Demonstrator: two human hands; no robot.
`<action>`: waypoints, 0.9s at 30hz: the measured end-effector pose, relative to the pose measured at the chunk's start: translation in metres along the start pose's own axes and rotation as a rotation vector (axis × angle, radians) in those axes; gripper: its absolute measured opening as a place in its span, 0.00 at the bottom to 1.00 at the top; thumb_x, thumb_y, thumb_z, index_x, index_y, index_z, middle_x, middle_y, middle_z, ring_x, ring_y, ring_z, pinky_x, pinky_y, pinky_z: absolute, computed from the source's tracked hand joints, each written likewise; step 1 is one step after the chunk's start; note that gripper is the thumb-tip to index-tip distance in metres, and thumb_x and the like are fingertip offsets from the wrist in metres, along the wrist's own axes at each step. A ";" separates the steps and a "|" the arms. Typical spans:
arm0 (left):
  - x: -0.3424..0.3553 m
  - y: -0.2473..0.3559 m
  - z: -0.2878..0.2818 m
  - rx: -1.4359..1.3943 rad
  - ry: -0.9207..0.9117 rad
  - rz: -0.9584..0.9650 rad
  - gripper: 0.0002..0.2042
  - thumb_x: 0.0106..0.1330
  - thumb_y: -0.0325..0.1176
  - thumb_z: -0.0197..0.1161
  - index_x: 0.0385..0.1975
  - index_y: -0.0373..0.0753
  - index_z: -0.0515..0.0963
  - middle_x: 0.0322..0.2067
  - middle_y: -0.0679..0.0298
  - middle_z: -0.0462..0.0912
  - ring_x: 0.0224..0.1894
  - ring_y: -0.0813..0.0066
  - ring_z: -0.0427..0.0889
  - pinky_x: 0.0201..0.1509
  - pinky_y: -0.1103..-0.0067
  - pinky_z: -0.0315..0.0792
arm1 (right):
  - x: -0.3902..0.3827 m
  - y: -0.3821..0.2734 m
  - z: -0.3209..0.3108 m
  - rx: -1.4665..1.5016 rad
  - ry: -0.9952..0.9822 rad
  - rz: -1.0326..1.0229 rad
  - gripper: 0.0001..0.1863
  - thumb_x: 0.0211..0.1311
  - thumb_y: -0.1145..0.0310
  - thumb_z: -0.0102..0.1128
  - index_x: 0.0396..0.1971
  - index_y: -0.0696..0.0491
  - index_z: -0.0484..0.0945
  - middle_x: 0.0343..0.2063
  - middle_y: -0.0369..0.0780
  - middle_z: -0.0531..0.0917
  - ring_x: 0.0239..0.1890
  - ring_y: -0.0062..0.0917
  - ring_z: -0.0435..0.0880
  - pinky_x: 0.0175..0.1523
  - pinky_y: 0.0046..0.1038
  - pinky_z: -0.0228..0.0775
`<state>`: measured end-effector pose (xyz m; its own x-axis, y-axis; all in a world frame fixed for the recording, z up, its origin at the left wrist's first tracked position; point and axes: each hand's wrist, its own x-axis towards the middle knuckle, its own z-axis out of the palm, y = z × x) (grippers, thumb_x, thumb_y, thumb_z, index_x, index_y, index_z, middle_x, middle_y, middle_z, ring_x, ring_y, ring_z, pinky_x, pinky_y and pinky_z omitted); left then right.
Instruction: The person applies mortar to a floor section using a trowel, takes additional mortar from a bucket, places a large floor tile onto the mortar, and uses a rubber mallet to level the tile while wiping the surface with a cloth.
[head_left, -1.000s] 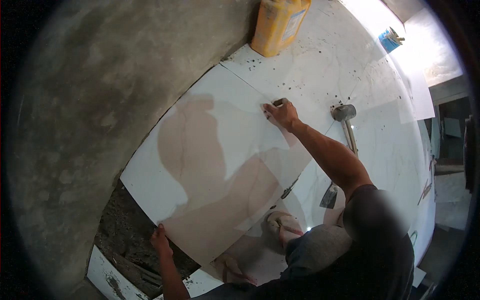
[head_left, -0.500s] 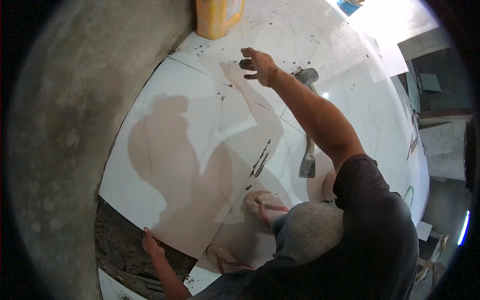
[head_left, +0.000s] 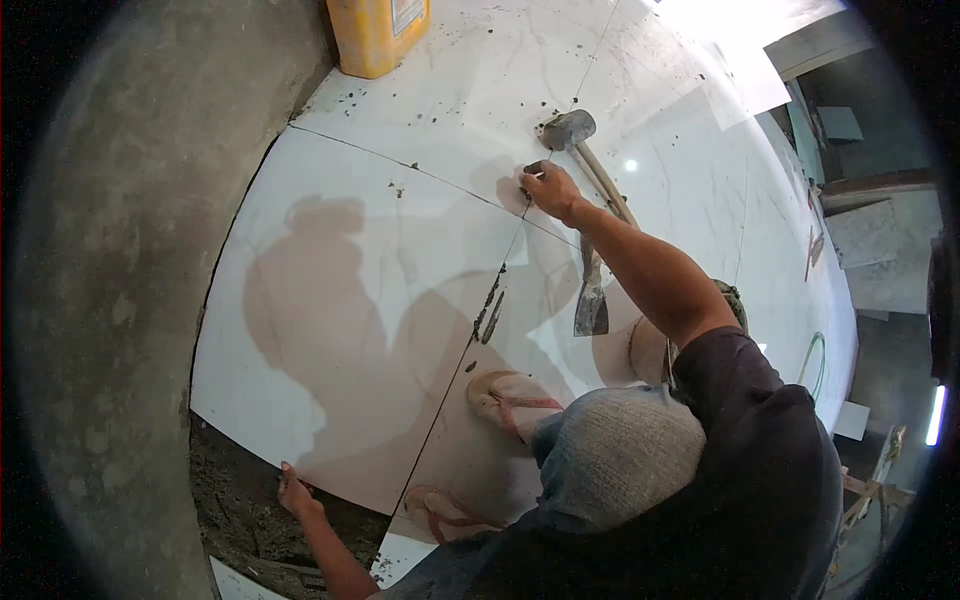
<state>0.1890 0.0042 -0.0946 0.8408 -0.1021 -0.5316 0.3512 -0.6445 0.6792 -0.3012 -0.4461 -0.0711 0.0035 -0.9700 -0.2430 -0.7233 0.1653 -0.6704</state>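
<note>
A large white floor tile point(head_left: 330, 400) lies in front of me, its left side along the wall. At its near edge my left hand point(head_left: 296, 496) is closed, thumb on the rim and the other fingers partly hidden below. Past the tile's far right corner, my right hand point(head_left: 549, 188) is low over the joint between tiles. Its fingers are bent together; anything between them is too small to make out. Just beyond it lies a rubber mallet point(head_left: 570, 131) with a wooden handle. A flat-bladed scraper point(head_left: 591, 308) rests under my right forearm.
Dark mortar point(head_left: 235, 490) is exposed below the tile's near edge. A bare concrete wall point(head_left: 140, 250) runs along the left, with a yellow plastic jug point(head_left: 375, 38) at its far end. Mortar crumbs and a dark smear point(head_left: 487, 308) lie along the joint by my sandalled feet.
My right hand has come down and slightly right, from spread fingers above the tiles to bent fingers at the joint. My left hand stays at the near edge. The view has shifted a little.
</note>
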 end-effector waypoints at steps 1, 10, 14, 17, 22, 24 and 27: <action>0.000 -0.001 -0.001 -0.006 0.006 -0.018 0.17 0.61 0.46 0.61 0.20 0.39 0.72 0.14 0.70 0.66 0.14 0.79 0.59 0.19 0.73 0.55 | -0.004 0.003 0.001 -0.140 0.046 -0.089 0.21 0.55 0.58 0.52 0.39 0.61 0.75 0.31 0.52 0.81 0.36 0.41 0.82 0.43 0.36 0.72; 0.003 -0.003 -0.017 0.128 -0.144 -0.013 0.12 0.64 0.40 0.59 0.30 0.35 0.78 0.15 0.69 0.69 0.15 0.80 0.61 0.21 0.74 0.59 | -0.046 -0.013 0.025 -0.238 -0.026 -0.477 0.18 0.58 0.71 0.47 0.48 0.59 0.64 0.36 0.53 0.77 0.41 0.46 0.76 0.48 0.41 0.68; 0.001 -0.004 -0.015 0.300 -0.127 0.035 0.14 0.66 0.39 0.55 0.40 0.33 0.77 0.26 0.61 0.77 0.27 0.72 0.73 0.34 0.71 0.69 | -0.058 -0.018 0.040 -0.453 -0.013 -0.537 0.22 0.56 0.72 0.47 0.52 0.60 0.61 0.38 0.51 0.77 0.44 0.43 0.75 0.51 0.41 0.65; 0.006 -0.007 -0.018 0.388 -0.159 0.084 0.19 0.66 0.41 0.54 0.49 0.32 0.73 0.39 0.55 0.78 0.40 0.65 0.77 0.44 0.69 0.71 | -0.062 -0.023 0.049 -0.605 0.010 -0.490 0.26 0.54 0.71 0.50 0.54 0.58 0.60 0.36 0.48 0.78 0.43 0.41 0.77 0.47 0.41 0.67; 0.015 0.005 -0.032 0.648 -0.372 -0.008 0.25 0.66 0.46 0.53 0.55 0.33 0.68 0.52 0.52 0.72 0.53 0.60 0.72 0.54 0.68 0.69 | -0.049 -0.039 0.049 -0.674 -0.115 -0.445 0.28 0.54 0.71 0.49 0.57 0.58 0.58 0.37 0.51 0.78 0.42 0.44 0.77 0.47 0.42 0.68; 0.011 0.010 -0.038 0.493 -0.456 -0.005 0.24 0.66 0.46 0.52 0.54 0.34 0.70 0.47 0.53 0.75 0.49 0.62 0.74 0.51 0.67 0.70 | -0.042 -0.042 0.041 -0.683 -0.261 -0.308 0.27 0.54 0.71 0.49 0.57 0.58 0.57 0.37 0.53 0.78 0.42 0.48 0.76 0.47 0.44 0.68; 0.000 0.010 -0.043 0.443 -0.331 -0.044 0.23 0.66 0.45 0.52 0.54 0.34 0.69 0.47 0.52 0.74 0.46 0.62 0.75 0.50 0.67 0.70 | -0.051 -0.033 0.026 -0.191 -0.062 -0.230 0.27 0.55 0.71 0.48 0.56 0.58 0.57 0.38 0.56 0.77 0.42 0.51 0.76 0.48 0.45 0.67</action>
<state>0.2106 0.0299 -0.0660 0.6302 -0.2545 -0.7335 0.1157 -0.9034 0.4129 -0.2594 -0.3972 -0.0552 0.2203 -0.9644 -0.1460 -0.8154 -0.0999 -0.5703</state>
